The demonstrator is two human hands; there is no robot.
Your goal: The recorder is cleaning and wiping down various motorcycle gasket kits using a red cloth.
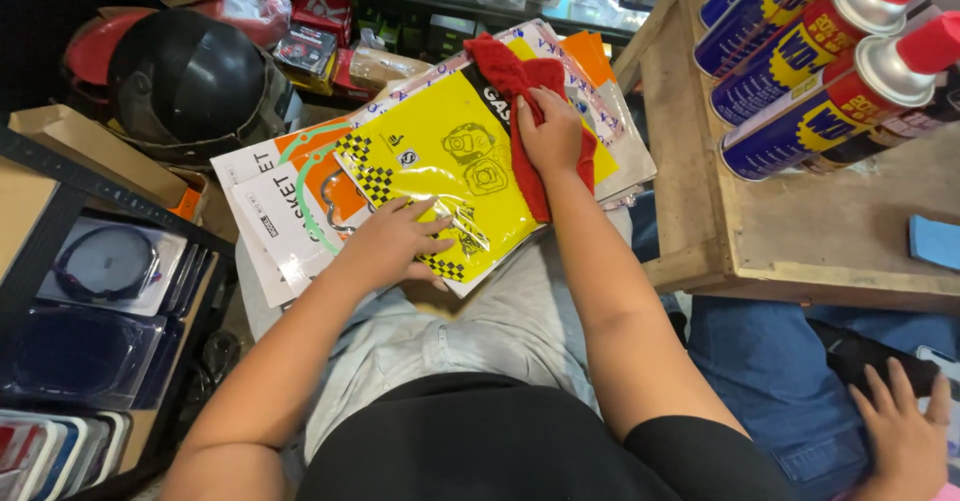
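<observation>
A flat yellow pkg (440, 176) w/ checkered edge is topping a fanned stack on the lap, white-orange pkgs (290, 211) lying beneath. Blue-yellow spray cans (800, 71) w/ red caps are lying on the counter (800, 231) at right; clear blister packs (100, 271) are sitting in a rack at left.

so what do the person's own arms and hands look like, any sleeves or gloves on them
Both arms are bare from the black short sleeves of the top down to the fingers. The left hand and right hand wear no gloves, and no rings, watch or bracelets show on either. The fingernails look short and unpainted. No marks or bandages are visible on the forearms.
</observation>
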